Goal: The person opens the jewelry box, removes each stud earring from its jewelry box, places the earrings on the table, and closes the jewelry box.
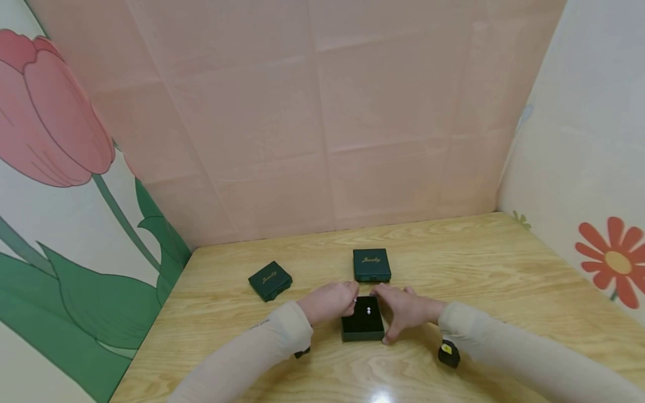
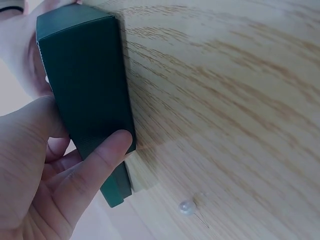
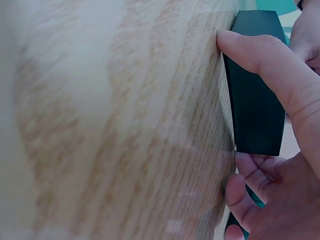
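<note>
A small dark green jewelry box [image 1: 363, 337] with a black insert lies uncovered on the table. A pearl earring [image 1: 368, 310] sits in its insert. My left hand [image 1: 330, 302] is at the box's left edge, its thumb and index finger pinching what looks like a second small pearl earring [image 1: 355, 300]. One left finger [image 2: 107, 150] touches the box's side. Around the right side, my right hand [image 1: 408, 308] grips the box, thumb at the near corner and fingers at the far one. A loose pearl earring [image 2: 187, 207] lies on the wood, hidden in the head view.
Two dark green pieces lettered in gold lie farther back: one squared up [image 1: 372, 265] behind the box, one turned [image 1: 270, 281] to the left. Whether they are boxes or lids I cannot tell. A pink backdrop [image 1: 322, 140] stands behind the wooden table [image 1: 453, 246].
</note>
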Motion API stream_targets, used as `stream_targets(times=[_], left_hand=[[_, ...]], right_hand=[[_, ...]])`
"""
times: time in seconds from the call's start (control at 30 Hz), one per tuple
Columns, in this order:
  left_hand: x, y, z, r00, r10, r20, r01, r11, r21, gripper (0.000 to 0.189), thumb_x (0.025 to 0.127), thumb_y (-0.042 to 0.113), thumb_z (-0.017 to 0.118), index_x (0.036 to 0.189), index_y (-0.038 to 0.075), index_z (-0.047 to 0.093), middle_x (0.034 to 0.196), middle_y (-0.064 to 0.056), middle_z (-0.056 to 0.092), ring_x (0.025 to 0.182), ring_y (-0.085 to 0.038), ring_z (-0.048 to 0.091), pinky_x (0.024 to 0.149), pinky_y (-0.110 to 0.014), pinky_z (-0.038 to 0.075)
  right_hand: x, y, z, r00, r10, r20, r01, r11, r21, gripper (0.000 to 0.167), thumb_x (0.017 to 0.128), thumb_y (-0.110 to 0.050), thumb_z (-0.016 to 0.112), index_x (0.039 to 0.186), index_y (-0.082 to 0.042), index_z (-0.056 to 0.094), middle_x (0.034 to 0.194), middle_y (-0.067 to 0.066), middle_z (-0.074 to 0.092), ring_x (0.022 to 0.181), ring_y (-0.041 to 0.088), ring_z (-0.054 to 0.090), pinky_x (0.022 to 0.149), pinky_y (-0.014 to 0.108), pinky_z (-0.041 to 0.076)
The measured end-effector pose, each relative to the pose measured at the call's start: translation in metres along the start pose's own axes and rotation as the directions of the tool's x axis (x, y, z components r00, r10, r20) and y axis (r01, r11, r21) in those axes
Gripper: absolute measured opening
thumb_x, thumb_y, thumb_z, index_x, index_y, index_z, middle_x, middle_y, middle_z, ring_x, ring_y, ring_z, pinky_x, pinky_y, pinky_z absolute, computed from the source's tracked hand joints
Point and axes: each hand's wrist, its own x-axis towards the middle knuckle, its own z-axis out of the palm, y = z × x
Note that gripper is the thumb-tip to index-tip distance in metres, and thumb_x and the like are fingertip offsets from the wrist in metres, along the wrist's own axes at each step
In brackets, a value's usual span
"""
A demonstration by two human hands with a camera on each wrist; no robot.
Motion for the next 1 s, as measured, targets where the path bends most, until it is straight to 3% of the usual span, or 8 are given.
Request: stream_targets(times=[0.17,0.47,0.73,1.0], left_hand=[[0.0,0.0004,0.0002,1.0,0.011,-0.011,-0.011,0.999,0.034,0.013,0.091,0.016,0.061,0.099,0.008,0.055,0.076,0.005,0.056,0.059,0.0,0.048,0.053,-0.01,0.039],[0.0011,0.0017,-0.0023,0.999,-0.036,0.04,0.037,0.999,-0.03,0.016,0.092,0.017,0.061,0.103,0.009,0.053,0.078,0.004,0.058,0.059,-0.001,0.049,0.052,-0.011,0.04],[0.0001,0.0022,-0.0017,0.999,-0.03,0.033,0.03,1.0,0.002,0.018,0.094,0.019,0.06,0.105,0.008,0.051,0.079,0.004,0.058,0.058,0.0,0.05,0.051,-0.011,0.039],[0.0014,0.0028,-0.0007,0.998,-0.045,0.037,0.045,0.999,-0.024,0.02,0.093,0.019,0.061,0.106,0.008,0.05,0.084,0.002,0.061,0.062,-0.001,0.055,0.053,-0.012,0.042]], right_hand=[[0.0007,0.0001,0.0001,0.999,0.034,0.016,-0.034,0.999,0.012,0.089,0.053,-0.04,0.091,0.126,-0.014,0.047,0.125,0.002,0.056,0.119,0.023,0.048,0.081,0.044,0.029],[0.0005,0.0,0.0017,0.997,0.065,0.032,-0.066,0.998,0.024,0.094,0.054,-0.041,0.092,0.13,-0.011,0.046,0.136,0.01,0.054,0.131,0.03,0.042,0.087,0.051,0.03],[0.0002,-0.0008,0.0012,0.997,0.071,0.023,-0.072,0.997,0.015,0.094,0.053,-0.04,0.092,0.13,-0.011,0.046,0.137,0.011,0.053,0.133,0.033,0.041,0.09,0.057,0.03],[0.0006,-0.0011,0.0003,0.999,0.031,0.012,-0.031,1.0,0.005,0.088,0.053,-0.039,0.092,0.125,-0.014,0.048,0.125,0.002,0.056,0.118,0.023,0.049,0.08,0.042,0.03]])
